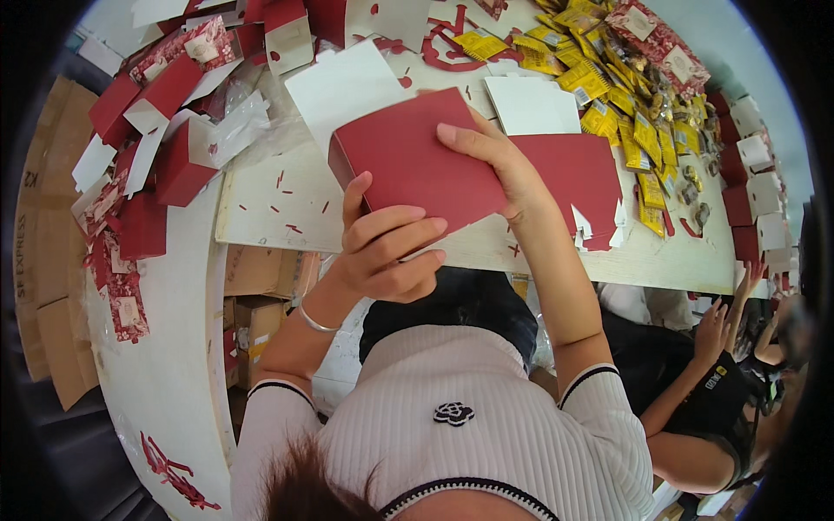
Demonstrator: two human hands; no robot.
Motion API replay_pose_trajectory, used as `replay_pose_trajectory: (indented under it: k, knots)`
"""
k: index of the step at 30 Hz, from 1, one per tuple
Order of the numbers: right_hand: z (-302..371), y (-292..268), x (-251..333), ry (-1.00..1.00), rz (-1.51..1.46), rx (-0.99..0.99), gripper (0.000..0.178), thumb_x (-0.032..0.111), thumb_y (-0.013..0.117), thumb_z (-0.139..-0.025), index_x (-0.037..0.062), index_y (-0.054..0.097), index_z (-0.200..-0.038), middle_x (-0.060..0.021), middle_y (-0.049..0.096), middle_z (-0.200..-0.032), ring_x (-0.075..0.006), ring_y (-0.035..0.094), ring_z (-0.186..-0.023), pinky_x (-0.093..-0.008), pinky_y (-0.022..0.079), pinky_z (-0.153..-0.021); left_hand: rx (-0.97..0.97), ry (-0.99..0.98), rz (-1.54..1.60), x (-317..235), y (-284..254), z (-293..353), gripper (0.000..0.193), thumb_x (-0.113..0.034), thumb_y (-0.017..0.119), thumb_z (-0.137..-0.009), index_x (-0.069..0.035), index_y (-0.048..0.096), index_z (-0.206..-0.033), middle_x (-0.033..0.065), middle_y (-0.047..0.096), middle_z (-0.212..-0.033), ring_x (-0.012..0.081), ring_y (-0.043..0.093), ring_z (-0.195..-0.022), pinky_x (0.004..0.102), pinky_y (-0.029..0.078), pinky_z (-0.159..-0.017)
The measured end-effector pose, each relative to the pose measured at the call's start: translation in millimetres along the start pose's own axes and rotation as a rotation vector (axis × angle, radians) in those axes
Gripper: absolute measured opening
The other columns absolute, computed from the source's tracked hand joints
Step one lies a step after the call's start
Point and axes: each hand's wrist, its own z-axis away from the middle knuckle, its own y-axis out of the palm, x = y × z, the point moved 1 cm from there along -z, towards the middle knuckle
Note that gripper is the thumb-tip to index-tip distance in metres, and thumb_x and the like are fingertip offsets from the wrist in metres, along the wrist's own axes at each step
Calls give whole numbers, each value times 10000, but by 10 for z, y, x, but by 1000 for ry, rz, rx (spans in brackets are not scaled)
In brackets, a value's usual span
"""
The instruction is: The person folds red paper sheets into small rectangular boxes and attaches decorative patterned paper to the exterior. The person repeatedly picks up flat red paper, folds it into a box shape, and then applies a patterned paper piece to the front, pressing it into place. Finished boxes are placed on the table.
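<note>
Both hands hold a dark red cardboard box (404, 152) tilted above the table. My left hand (395, 252) grips its near left corner, the thumb up along the left side and the fingers curled at the lower edge. At the right end, my right hand (499, 161) wraps round the box with its thumb on the red face. A white cardboard panel (334, 91) shows behind the box; whether it is joined to it I cannot tell. Beside my right wrist lies a flat red box blank (569, 169) with white tabs, some at its near edge.
Open red boxes (187, 161) and patterned red sleeves are heaped at the left. Many yellow packets (643, 135) cover the far right of the table (365, 226), near red paper scraps (447, 56). More boxes (743, 191) line the right side, where a co-worker (704, 373) sits.
</note>
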Motion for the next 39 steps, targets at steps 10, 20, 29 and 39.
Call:
replay_pose_trajectory:
  k: [10, 20, 29, 39]
  knots:
    - [136, 88, -206, -911, 1236, 105, 885, 64, 712, -529, 77, 307, -1317, -110, 371, -1315, -299, 334, -1223, -430, 248, -1003, -469, -1284, 707, 627, -653, 268, 665, -511, 344, -878, 22, 298, -1274, 201, 427, -1232, 296, 454, -1116, 422, 337, -964]
    - [233, -38, -188, -654, 1423, 263, 369, 123, 591, -698, 51, 536, -1056, -147, 469, -1099, -315, 407, -1123, -459, 267, -991, 3, -1333, 1272, 357, -511, 155, 815, -19, 518, -679, -38, 106, -1382, 201, 397, -1273, 253, 445, -1147, 361, 356, -959]
    - [162, 95, -426, -658, 1614, -132, 346, 39, 582, -661, 10, 549, -1004, -116, 480, -946, -285, 467, -934, -383, 348, -849, -21, -1418, 1200, 17, -128, 268, 816, 102, 484, -716, -88, 66, -1390, 163, 437, -1221, 191, 472, -1094, 310, 379, -921]
    - [229, -6, -381, -639, 1600, -184, 254, 56, 600, -665, 12, 576, -914, -111, 493, -904, -274, 483, -895, -379, 361, -843, -73, -1465, 1205, -51, 69, 265, 800, 113, 474, -733, -102, 71, -1390, 164, 437, -1214, 176, 486, -1065, 298, 393, -901]
